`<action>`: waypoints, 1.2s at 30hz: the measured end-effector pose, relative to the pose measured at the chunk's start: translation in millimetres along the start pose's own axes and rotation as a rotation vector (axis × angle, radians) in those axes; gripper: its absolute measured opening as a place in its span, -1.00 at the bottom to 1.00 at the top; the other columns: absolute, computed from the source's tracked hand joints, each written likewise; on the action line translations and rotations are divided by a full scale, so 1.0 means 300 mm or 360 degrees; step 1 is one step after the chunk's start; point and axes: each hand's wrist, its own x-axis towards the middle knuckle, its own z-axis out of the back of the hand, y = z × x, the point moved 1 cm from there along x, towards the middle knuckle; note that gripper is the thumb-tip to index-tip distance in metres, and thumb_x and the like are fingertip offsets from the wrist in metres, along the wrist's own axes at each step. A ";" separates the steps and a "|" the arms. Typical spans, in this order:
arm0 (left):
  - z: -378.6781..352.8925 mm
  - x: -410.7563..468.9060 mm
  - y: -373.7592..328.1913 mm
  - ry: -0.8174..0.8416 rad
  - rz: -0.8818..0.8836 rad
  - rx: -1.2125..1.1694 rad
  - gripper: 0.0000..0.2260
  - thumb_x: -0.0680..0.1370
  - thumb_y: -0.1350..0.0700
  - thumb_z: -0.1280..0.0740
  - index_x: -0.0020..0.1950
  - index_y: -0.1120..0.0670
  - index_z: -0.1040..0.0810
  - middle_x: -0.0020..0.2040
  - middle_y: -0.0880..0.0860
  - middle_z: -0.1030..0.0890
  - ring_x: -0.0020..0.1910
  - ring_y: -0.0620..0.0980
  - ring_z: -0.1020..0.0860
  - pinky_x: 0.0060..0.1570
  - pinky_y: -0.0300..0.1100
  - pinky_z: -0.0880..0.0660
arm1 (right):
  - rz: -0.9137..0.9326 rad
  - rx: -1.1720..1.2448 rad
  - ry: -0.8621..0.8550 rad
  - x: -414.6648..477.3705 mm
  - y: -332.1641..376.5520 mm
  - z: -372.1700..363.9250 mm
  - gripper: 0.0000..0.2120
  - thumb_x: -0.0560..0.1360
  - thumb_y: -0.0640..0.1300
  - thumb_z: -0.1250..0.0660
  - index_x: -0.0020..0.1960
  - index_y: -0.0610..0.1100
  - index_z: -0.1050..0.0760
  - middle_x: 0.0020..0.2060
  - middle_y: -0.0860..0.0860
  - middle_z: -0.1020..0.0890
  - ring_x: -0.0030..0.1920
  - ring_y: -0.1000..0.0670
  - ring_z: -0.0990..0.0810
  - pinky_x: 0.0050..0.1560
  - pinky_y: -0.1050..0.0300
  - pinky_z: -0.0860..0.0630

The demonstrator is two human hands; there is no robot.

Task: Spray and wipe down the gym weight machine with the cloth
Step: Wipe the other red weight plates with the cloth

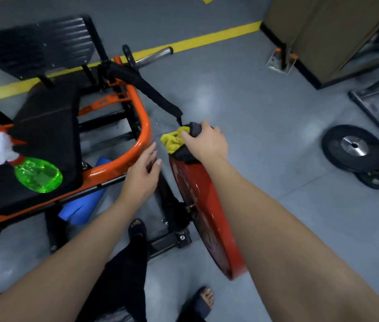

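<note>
The right hand [207, 142] gripped the cloth [172, 140], fingers curled round a bunched wad of yellow and grey, and pressed it onto the top edge of the red plate [202, 205]; the plate stood on edge, mounted at the side of the weight machine, just beside its orange frame [142, 135]. The left hand [142, 175] held nothing, its fingers straight and close together, in the gap between frame and plate; whether it touched the frame could not be told.

The chief risk looked to be the plate itself; a hard push along its rim might have turned or rocked it, and the left fingers sat where they could be nipped against the frame. Whether anything locked the plate on its peg was not visible; had it slipped, the sandalled foot [203, 300] below was exposed.

The cloth was bunched rather than flat; it would likely have covered little of the face at each pass and left streaks. A black strap [151, 89] ended just beside the cloth and might have snagged it.

The spray bottle [37, 174] lay on its side on the black seat pad [44, 126], well apart from both hands; it could have rolled off or leaked there.
</note>
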 end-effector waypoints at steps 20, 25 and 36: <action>-0.408 -0.072 -0.251 0.0458 -0.0662 0.0935 -0.60 0.57 -0.30 -0.16 -0.03 -0.09 -0.69 0.22 -0.24 -0.61 0.48 -0.19 -0.32 0.57 0.11 0.06 | -0.0443 0.0698 -0.0484 -0.600 -0.521 0.059 -0.56 0.31 0.24 -0.23 0.14 0.13 -0.47 0.01 0.08 -0.58 0.07 -0.04 -0.55 0.08 -0.04 -0.52; -0.391 0.024 -0.245 0.0415 -0.0717 0.0998 -0.61 0.67 -0.14 -0.17 -0.19 -0.07 -0.69 -0.02 -0.23 -0.66 0.26 -0.17 -0.46 0.48 0.08 -0.19 | -0.0503 0.0654 -0.0661 -0.551 -0.427 0.049 -0.57 0.35 0.21 -0.29 0.18 0.09 -0.49 0.02 0.05 -0.57 0.09 -0.09 -0.55 0.06 -0.03 -0.51; -0.200 0.213 -0.160 0.0010 0.0063 -0.0393 -0.41 0.66 -0.36 0.03 0.28 -0.09 -0.66 0.42 -0.07 -0.55 0.44 -0.20 -0.41 0.45 -0.21 -0.24 | -0.0385 0.0105 -0.0517 -0.218 -0.155 0.073 -0.48 0.39 0.33 -0.26 0.19 0.00 -0.50 0.05 -0.10 -0.57 0.15 -0.25 -0.55 0.02 -0.07 -0.48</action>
